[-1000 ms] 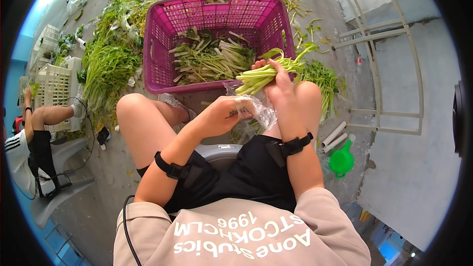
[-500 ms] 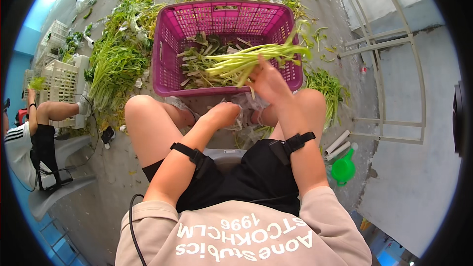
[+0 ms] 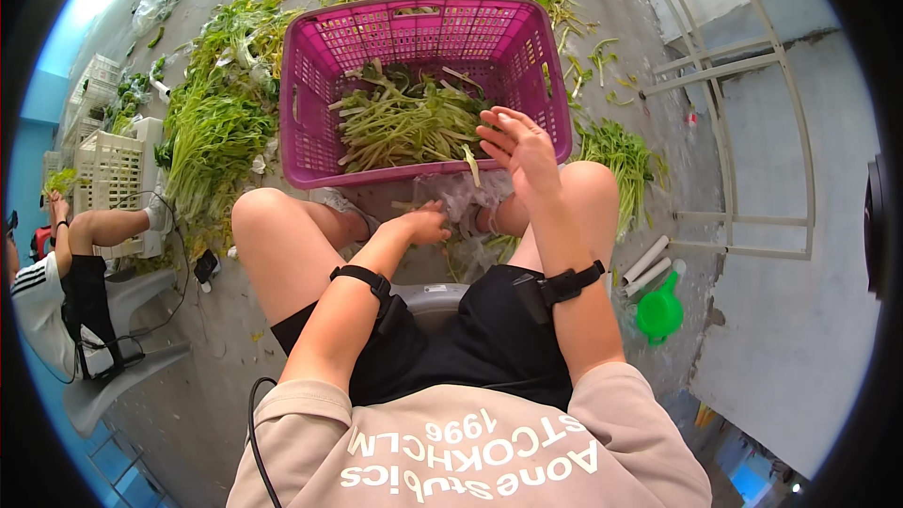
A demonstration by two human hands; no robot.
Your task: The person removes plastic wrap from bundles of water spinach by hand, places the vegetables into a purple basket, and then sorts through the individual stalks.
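A purple plastic basket [image 3: 423, 172] sits in front of my knees, with green leafy stalks [image 3: 409, 127] heaped inside. My right hand [image 3: 520, 144] is raised at the basket's near right corner, fingers spread and holding nothing. A yellowish leaf scrap [image 3: 470, 166] shows at the near rim just left of it. Lower down, between my knees, my left hand [image 3: 428, 223] hovers with its fingers loosely apart. Next to it is crumpled clear plastic film [image 3: 461, 196], which partly covers what lies beneath.
Piles of leafy greens [image 3: 221, 122] lie on the floor left of the basket, and another bunch [image 3: 616, 165] lies to its right. A metal frame [image 3: 724, 71] stands at the right, near a green plastic container [image 3: 659, 312]. At far left a person [image 3: 56, 292] sits by white crates [image 3: 108, 169].
My right hand has let go of a bunch of leafy stalks, which now lies in the basket. My left hand's fingers have loosened. The basket appears slightly further left.
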